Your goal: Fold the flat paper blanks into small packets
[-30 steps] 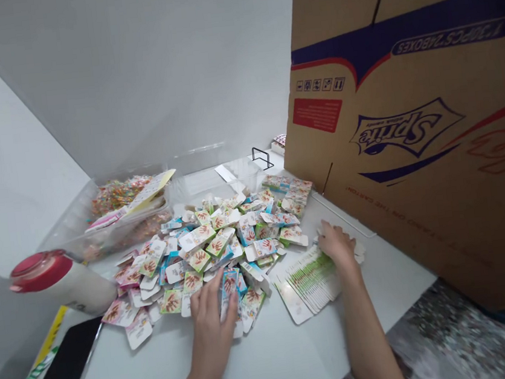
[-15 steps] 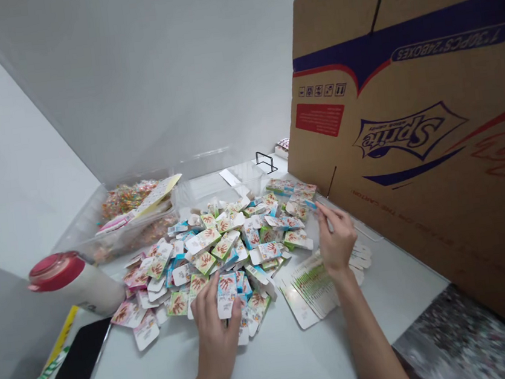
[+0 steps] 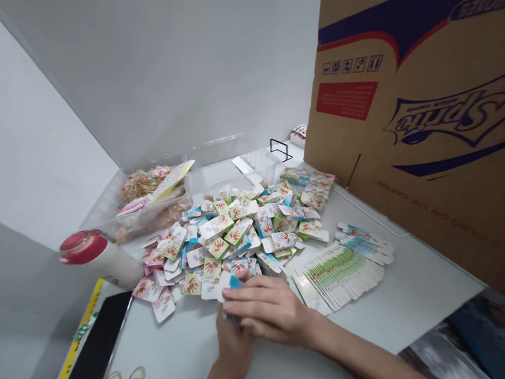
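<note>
And there's the box, at the near edge of the pile: left hand curled round it below, right hand laid over, fingers closed; blue end peeking out, long axis hidden.

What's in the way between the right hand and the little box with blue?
Nothing I can see. The right hand lies over the little box, and the left hand is below. The box pile lies beyond, not between.
</note>
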The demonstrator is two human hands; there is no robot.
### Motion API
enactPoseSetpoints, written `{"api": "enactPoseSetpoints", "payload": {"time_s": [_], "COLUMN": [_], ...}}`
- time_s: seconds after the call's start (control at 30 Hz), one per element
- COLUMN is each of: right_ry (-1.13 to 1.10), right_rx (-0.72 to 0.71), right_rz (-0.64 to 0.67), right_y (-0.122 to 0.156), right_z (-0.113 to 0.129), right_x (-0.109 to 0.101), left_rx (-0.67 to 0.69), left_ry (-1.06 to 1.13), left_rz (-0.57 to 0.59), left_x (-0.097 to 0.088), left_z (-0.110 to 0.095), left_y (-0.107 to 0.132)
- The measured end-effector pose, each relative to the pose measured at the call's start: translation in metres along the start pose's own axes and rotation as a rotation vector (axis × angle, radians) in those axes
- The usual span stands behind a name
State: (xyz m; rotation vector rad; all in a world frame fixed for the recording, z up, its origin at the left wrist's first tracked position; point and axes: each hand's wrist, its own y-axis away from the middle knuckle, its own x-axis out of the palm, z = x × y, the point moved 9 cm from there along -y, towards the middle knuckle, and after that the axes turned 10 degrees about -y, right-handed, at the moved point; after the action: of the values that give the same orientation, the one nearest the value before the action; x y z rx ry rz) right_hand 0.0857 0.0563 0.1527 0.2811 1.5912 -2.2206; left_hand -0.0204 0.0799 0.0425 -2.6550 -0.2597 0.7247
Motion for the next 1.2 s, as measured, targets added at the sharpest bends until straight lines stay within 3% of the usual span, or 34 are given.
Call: {"api": "enactPoseSetpoints", "payload": {"time_s": [0.1,0.2,0.3,0.37,0.53,0.6,0.77,0.93,1.0,1.1,1.2], "right_ry": [-0.018,-0.066,-0.185,-0.244,-0.37,-0.4,-0.545,-0.825,-0.924,-1.031,-1.101], "right_rx": [0.183,0.389,0.476,0.495,0.59,0.659,0.834,1.015,1.104,1.198,1.209], "right_rz": [-0.041,-0.035,-0.01,-0.011,-0.058,-0.054,-0.016,-0.078,-0.12,-0.172,-0.145], "right_y": [0.002,0.009,0.014,0.015,0.016,0.019,0.029,0.051,0.063,0.074,0.07], "right_z": [-0.02,-0.044,-0.056,-0.059,-0.066,-0.07,-0.086,-0.105,-0.113,-0.118,-0.112], "right_x": [-0.011,-0.019,-0.019,-0.02,-0.023,-0.023,-0.019,-0.012,-0.007,-0.001,0.004], "left_rx": [-0.143,-0.331,-0.43,-0.418,-0.204,-0.186,-0.312,-0.158,-0.191,-0.302,-0.283], "left_ry": [0.154,0.449,0.652,0.642,0.543,0.542,0.426,0.156,0.209,0.461,0.574], "left_rz": [0.046,0.185,0.251,0.274,0.361,0.392,0.437,0.345,0.28,0.229,0.286], "left_x": [0.001,0.015,0.022,0.02,0.013,0.014,0.02,0.012,0.01,0.012,0.019], "left_z": [0.007,0.015,0.017,0.013,-0.018,-0.025,-0.015,-0.017,-0.015,-0.01,-0.014], "left_y": [-0.001,0.002,0.006,0.004,-0.014,-0.019,-0.016,-0.018,-0.019,-0.015,-0.011]}}
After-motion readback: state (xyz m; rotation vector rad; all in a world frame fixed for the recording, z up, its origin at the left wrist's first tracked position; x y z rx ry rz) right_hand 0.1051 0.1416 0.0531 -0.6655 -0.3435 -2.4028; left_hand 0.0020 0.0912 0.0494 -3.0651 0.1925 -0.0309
